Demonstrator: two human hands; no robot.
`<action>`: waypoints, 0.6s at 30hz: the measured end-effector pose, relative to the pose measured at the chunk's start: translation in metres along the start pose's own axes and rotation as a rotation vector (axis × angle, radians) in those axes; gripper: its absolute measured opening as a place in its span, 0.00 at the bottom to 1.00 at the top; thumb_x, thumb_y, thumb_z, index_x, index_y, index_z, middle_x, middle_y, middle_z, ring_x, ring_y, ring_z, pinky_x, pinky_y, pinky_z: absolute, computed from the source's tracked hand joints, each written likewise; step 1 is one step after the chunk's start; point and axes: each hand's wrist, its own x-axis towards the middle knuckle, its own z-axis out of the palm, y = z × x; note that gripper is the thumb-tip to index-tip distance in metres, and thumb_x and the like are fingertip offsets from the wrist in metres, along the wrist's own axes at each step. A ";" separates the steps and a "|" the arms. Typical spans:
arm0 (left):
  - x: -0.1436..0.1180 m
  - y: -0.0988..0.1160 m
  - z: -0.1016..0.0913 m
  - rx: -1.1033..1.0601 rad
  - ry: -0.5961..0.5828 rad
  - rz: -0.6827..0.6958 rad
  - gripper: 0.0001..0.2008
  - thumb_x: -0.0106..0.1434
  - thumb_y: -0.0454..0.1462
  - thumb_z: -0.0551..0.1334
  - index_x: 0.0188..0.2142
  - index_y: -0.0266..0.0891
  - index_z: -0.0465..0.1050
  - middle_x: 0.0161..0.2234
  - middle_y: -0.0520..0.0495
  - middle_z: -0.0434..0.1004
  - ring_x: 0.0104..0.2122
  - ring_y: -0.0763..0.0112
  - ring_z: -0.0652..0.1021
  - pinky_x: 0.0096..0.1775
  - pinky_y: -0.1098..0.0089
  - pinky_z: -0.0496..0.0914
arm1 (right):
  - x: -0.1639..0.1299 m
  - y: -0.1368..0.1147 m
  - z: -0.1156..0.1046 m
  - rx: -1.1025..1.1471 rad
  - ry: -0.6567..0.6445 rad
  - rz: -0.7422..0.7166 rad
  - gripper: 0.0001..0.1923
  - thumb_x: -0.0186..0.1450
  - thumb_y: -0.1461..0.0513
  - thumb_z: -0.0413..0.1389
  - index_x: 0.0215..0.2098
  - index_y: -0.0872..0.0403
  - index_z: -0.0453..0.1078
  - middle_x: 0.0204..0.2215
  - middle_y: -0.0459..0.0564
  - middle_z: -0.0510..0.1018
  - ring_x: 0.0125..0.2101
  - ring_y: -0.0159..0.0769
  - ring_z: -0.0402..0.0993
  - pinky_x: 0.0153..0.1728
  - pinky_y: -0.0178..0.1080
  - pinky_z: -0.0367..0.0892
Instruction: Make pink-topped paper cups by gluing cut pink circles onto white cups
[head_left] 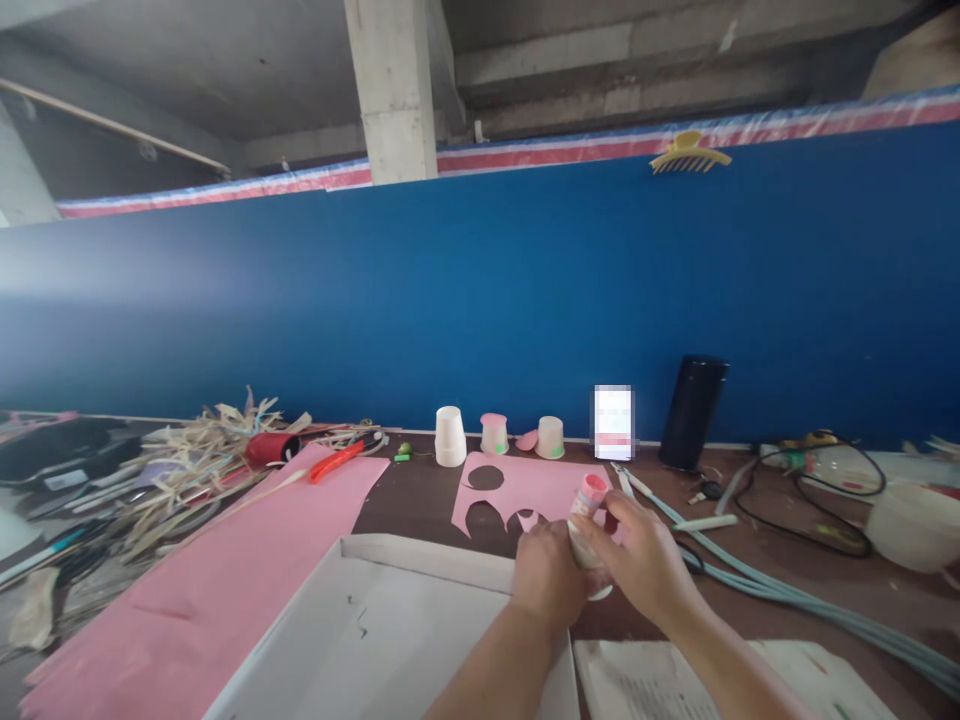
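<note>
In front of me, a short white tube with a pink top point(592, 490), which looks like a glue stick, stands tilted between my hands. My right hand point(645, 555) is closed on it, the thumb lying across its front; something dark red shows behind the fingers. My left hand point(551, 575) is closed against the tube's lower part, and its fingertips are hidden. Below the hands a bit of white rim peeks out; I cannot tell what it belongs to. Just beyond lies a pink paper sheet point(555, 480) with round holes cut in it.
Along the blue partition point(450, 300) stand stacked white paper cups point(450, 440), two small cups with pink discs point(493, 436), a phone point(613, 425) and a black cylinder point(691, 415). A white box lid point(405, 630), large pink paper point(202, 590), cables point(780, 590) and straw-like scraps point(202, 460) lie around.
</note>
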 end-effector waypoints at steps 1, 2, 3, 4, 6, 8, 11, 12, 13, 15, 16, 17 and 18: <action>0.000 0.000 0.000 -0.006 -0.005 -0.007 0.20 0.49 0.49 0.64 0.39 0.41 0.72 0.34 0.46 0.78 0.34 0.61 0.75 0.35 0.66 0.66 | 0.001 0.001 0.001 -0.011 0.014 -0.003 0.10 0.63 0.54 0.51 0.30 0.51 0.67 0.27 0.45 0.73 0.27 0.35 0.68 0.32 0.36 0.60; 0.000 0.000 0.000 -0.008 -0.011 -0.016 0.21 0.49 0.50 0.64 0.39 0.41 0.72 0.35 0.47 0.78 0.35 0.61 0.75 0.36 0.66 0.66 | 0.002 0.003 0.001 -0.022 0.030 -0.005 0.10 0.63 0.54 0.51 0.30 0.51 0.67 0.28 0.45 0.73 0.28 0.35 0.68 0.32 0.37 0.60; 0.000 0.000 0.000 -0.008 -0.016 -0.026 0.22 0.49 0.51 0.64 0.39 0.41 0.72 0.35 0.46 0.78 0.35 0.61 0.75 0.36 0.66 0.66 | 0.002 0.004 0.001 -0.034 0.049 -0.004 0.09 0.63 0.55 0.51 0.31 0.51 0.67 0.28 0.46 0.73 0.28 0.35 0.68 0.33 0.37 0.60; 0.000 0.000 0.000 -0.004 -0.018 -0.038 0.23 0.48 0.52 0.63 0.39 0.41 0.72 0.35 0.46 0.78 0.35 0.60 0.75 0.36 0.65 0.66 | 0.002 0.005 0.001 -0.049 0.070 0.001 0.09 0.63 0.55 0.51 0.31 0.52 0.66 0.29 0.46 0.73 0.28 0.35 0.68 0.32 0.37 0.59; 0.001 0.001 0.001 0.005 -0.021 -0.060 0.25 0.49 0.54 0.62 0.39 0.39 0.72 0.35 0.44 0.78 0.35 0.59 0.75 0.36 0.65 0.66 | 0.002 0.006 -0.001 -0.070 0.105 0.027 0.10 0.63 0.54 0.51 0.30 0.52 0.65 0.28 0.46 0.72 0.26 0.35 0.67 0.30 0.36 0.59; 0.001 0.001 0.001 0.004 -0.020 -0.066 0.26 0.49 0.56 0.62 0.39 0.39 0.72 0.35 0.43 0.77 0.35 0.59 0.75 0.37 0.64 0.66 | 0.001 0.006 -0.003 -0.047 0.111 0.057 0.11 0.63 0.53 0.51 0.28 0.52 0.64 0.25 0.45 0.71 0.25 0.34 0.66 0.28 0.35 0.58; 0.000 0.001 0.002 0.002 -0.010 -0.044 0.24 0.50 0.54 0.62 0.40 0.40 0.72 0.35 0.44 0.78 0.36 0.59 0.75 0.37 0.65 0.66 | -0.002 0.002 -0.006 0.057 0.056 0.070 0.12 0.63 0.53 0.51 0.29 0.51 0.65 0.24 0.43 0.70 0.24 0.33 0.66 0.27 0.34 0.59; 0.000 0.001 0.002 0.006 -0.005 -0.035 0.23 0.50 0.52 0.62 0.39 0.40 0.72 0.35 0.44 0.78 0.36 0.59 0.75 0.37 0.65 0.66 | -0.003 0.000 -0.006 0.082 0.027 0.067 0.12 0.63 0.52 0.51 0.30 0.51 0.65 0.24 0.43 0.70 0.25 0.33 0.66 0.28 0.34 0.59; 0.000 0.001 0.002 0.012 -0.002 -0.028 0.21 0.51 0.51 0.62 0.39 0.40 0.72 0.35 0.44 0.78 0.36 0.59 0.75 0.37 0.65 0.66 | -0.003 -0.002 -0.007 0.096 -0.001 0.063 0.12 0.63 0.52 0.51 0.30 0.51 0.65 0.24 0.43 0.70 0.25 0.33 0.67 0.28 0.34 0.60; 0.001 0.001 0.001 0.022 0.002 -0.016 0.19 0.51 0.48 0.63 0.38 0.39 0.72 0.35 0.43 0.77 0.35 0.59 0.75 0.36 0.65 0.66 | -0.003 -0.005 -0.006 0.100 -0.046 0.053 0.13 0.63 0.51 0.51 0.30 0.52 0.66 0.25 0.44 0.71 0.25 0.33 0.67 0.28 0.34 0.60; 0.001 0.001 0.001 0.024 0.004 -0.012 0.19 0.50 0.48 0.63 0.38 0.38 0.72 0.34 0.43 0.77 0.35 0.58 0.75 0.36 0.65 0.66 | -0.003 -0.005 -0.005 0.096 -0.056 0.051 0.13 0.63 0.51 0.51 0.29 0.52 0.66 0.25 0.45 0.72 0.26 0.34 0.67 0.28 0.35 0.60; 0.001 0.001 0.001 0.024 0.004 -0.012 0.20 0.49 0.47 0.64 0.38 0.38 0.72 0.34 0.42 0.77 0.35 0.58 0.75 0.36 0.65 0.66 | -0.002 -0.005 -0.004 0.089 -0.055 0.051 0.14 0.63 0.51 0.51 0.29 0.52 0.66 0.24 0.45 0.72 0.26 0.34 0.68 0.28 0.35 0.60; 0.001 0.001 0.000 0.020 0.003 -0.018 0.20 0.49 0.47 0.64 0.38 0.37 0.72 0.35 0.42 0.77 0.35 0.58 0.75 0.36 0.65 0.66 | -0.001 -0.005 -0.003 0.079 -0.048 0.052 0.14 0.63 0.51 0.51 0.28 0.52 0.66 0.24 0.45 0.72 0.25 0.34 0.68 0.28 0.35 0.60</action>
